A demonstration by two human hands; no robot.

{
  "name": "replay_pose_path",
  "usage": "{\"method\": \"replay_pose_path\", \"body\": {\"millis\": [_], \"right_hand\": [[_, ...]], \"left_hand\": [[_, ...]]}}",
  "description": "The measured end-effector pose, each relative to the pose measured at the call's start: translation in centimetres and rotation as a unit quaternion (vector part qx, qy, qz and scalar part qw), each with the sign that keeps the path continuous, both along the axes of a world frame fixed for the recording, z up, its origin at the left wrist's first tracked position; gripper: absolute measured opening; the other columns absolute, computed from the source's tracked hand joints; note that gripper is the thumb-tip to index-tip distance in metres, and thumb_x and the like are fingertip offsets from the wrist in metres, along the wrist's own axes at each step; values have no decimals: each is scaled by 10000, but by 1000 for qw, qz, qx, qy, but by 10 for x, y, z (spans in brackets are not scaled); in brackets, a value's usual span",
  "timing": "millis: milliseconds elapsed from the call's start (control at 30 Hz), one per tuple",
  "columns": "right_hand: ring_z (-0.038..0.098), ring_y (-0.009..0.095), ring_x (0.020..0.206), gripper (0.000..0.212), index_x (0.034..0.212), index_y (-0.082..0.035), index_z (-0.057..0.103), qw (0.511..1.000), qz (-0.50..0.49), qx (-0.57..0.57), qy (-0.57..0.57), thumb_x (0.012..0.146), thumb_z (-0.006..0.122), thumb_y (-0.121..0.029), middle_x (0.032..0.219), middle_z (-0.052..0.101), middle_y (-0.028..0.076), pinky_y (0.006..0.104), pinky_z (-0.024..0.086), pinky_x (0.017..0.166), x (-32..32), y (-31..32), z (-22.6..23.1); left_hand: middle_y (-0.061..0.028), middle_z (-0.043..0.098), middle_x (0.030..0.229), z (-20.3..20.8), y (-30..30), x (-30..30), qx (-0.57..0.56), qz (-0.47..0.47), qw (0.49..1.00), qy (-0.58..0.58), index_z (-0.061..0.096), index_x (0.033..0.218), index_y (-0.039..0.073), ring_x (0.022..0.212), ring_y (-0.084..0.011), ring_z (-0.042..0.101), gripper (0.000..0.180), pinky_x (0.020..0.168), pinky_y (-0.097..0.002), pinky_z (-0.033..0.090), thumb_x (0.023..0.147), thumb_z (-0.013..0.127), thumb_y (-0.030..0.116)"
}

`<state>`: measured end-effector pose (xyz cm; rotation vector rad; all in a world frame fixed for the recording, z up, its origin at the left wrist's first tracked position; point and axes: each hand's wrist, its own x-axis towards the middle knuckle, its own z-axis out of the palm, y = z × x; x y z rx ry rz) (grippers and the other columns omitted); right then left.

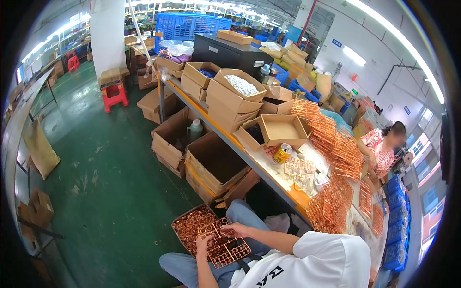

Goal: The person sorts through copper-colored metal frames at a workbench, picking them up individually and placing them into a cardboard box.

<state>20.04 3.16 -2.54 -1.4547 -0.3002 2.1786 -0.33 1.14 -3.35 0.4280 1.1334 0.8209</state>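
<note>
Over my lap I hold a copper-coloured moulded lattice frame [229, 251], which looks like a plated sprue with ring-shaped parts at its far end. My left hand [204, 244] is closed on its left edge. At the far right edge my right hand [236, 230] pinches the same frame, the fingertips close to the rings. Just beyond and left of the frame stands a box [175, 224] filled with small loose copper-coloured pieces [191, 227]. The frame and my hands cover part of that box.
A long workbench [276, 176] to my right carries stacked copper-coloured frames [331, 204], a yellow can [282, 152] and cardboard boxes [285, 129]. Open cartons [216, 161] stand under its edge. A co-worker [382, 149] sits across the bench. Green floor [105, 192] lies to my left.
</note>
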Motion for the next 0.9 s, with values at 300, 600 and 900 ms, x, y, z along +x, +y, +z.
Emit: {"method": "replay_pose_path", "body": {"millis": [300, 600, 900], "right_hand": [[572, 166, 733, 138, 899, 6, 545, 998, 63, 20, -11, 762, 553, 24, 788, 570, 87, 261, 512, 647, 0, 8, -41], [554, 182, 725, 46, 789, -54, 518, 996, 8, 0, 89, 753, 535, -76, 763, 558, 68, 298, 496, 708, -1, -6, -31], [584, 199, 830, 112, 873, -13, 561, 992, -17, -8, 122, 830, 533, -113, 847, 593, 100, 302, 517, 729, -3, -10, -21]], "left_hand": [[-23, 551, 623, -13, -8, 6, -16, 17, 998, 54, 590, 850, -13, 480, -65, 418, 120, 409, -196, 299, 757, 553, 54], [-33, 530, 706, -39, -9, -2, -111, 50, 976, -178, 502, 940, 20, 467, -97, 403, 176, 398, -218, 339, 769, 463, 24], [-6, 432, 600, -21, -14, -6, -104, 66, 962, -243, 489, 811, 87, 479, -114, 362, 152, 400, -243, 309, 852, 404, 206]]}}
